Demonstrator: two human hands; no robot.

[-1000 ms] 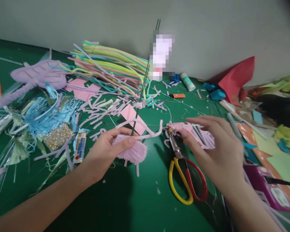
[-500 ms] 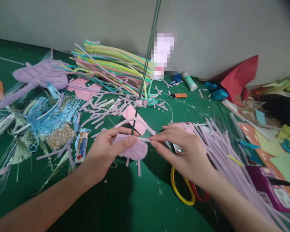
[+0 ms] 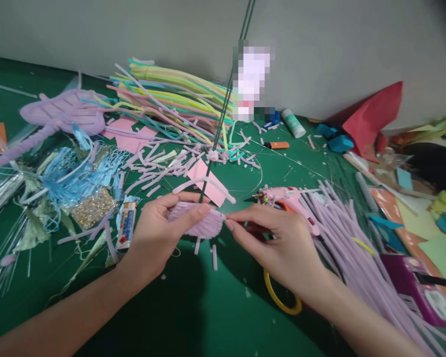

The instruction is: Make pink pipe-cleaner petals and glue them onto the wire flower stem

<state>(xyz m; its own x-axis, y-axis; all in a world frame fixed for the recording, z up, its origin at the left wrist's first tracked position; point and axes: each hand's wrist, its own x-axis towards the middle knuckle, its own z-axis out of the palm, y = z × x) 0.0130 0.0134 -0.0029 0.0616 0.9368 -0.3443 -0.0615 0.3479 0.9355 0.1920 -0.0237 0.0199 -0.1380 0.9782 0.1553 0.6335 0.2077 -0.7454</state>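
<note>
My left hand (image 3: 171,225) is closed round the left part of a ribbed purple pipe-cleaner piece (image 3: 204,225), its thumb lying along the top edge. Thin dark green stems (image 3: 223,119) rise from that piece towards the top of the view. My right hand (image 3: 275,238) pinches the piece's right upper corner between thumb and forefinger. A bent purple strip (image 3: 204,181) shows just above the piece. Under my right hand lie scissors with a yellow handle (image 3: 282,297), partly hidden. A pink glue gun (image 3: 292,198) rests behind that hand.
Coloured pipe cleaners (image 3: 171,89) lie at the back, with cut purple bits before them. Blue tassels (image 3: 74,168), a bead bag (image 3: 92,206) and a small box (image 3: 127,225) are at left. Long purple pipe cleaners (image 3: 349,243) and a purple device (image 3: 416,287) are at right.
The ribbed piece has tilted and shifted slightly left in my left hand. The strip end between it and my right fingertips no longer sticks out, and those fingertips have come closer to the corner.
</note>
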